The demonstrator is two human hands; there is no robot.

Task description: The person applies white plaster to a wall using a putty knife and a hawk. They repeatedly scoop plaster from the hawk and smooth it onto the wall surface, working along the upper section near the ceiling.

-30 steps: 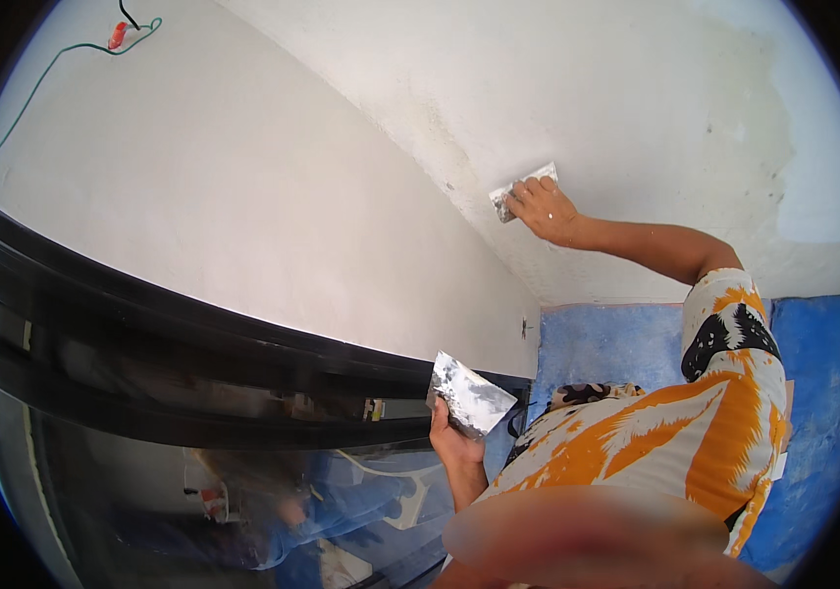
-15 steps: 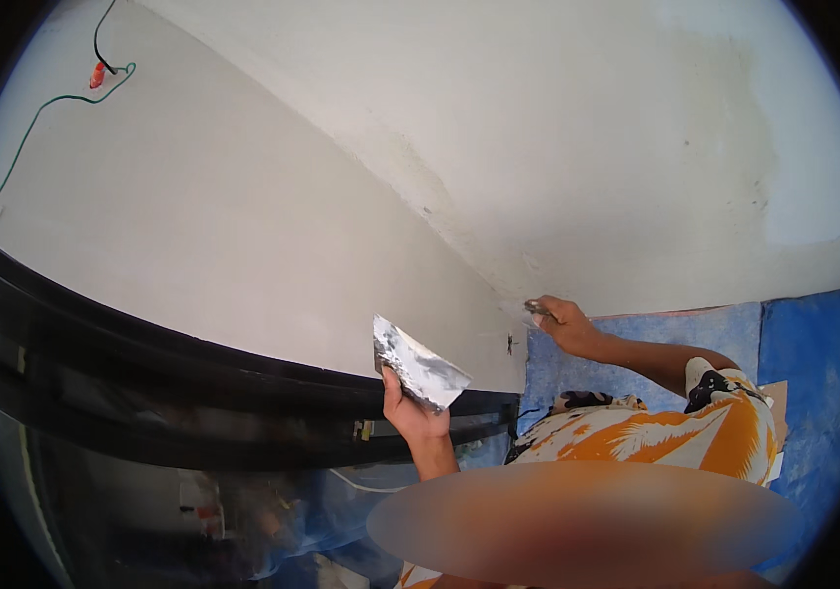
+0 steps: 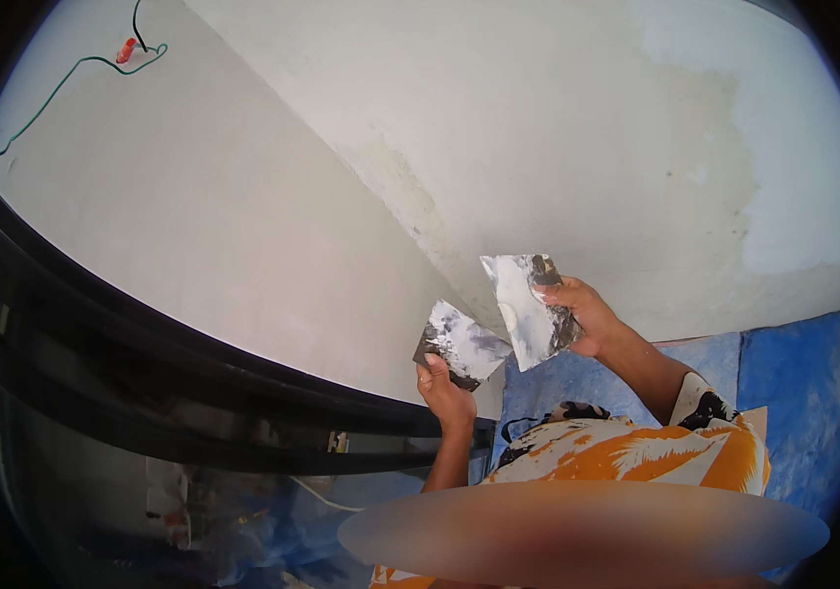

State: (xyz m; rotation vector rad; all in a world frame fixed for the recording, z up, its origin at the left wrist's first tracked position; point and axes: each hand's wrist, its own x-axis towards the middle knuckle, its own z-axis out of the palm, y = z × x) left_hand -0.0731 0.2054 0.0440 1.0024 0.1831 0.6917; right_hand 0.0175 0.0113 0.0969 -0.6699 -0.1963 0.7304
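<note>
Left plate [image 3: 464, 344]: coated in uneven white paste [image 3: 516, 294], dark and blotched at its edges; base material uncertain. Right plate [image 3: 535, 329]: coating smoother, dark side rough. Left wall [image 3: 194, 216]: matt, smooth. Right plastered surface [image 3: 577, 128]: matt, patchy. Black frame [image 3: 145, 334]: smooth, glossy. Shirt [image 3: 626, 455]: printed cloth.

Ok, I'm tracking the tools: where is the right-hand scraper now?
In the head view, the right-hand scraper is right of the middle, held by the right hand, just right of the other scraper in the left hand.
</note>
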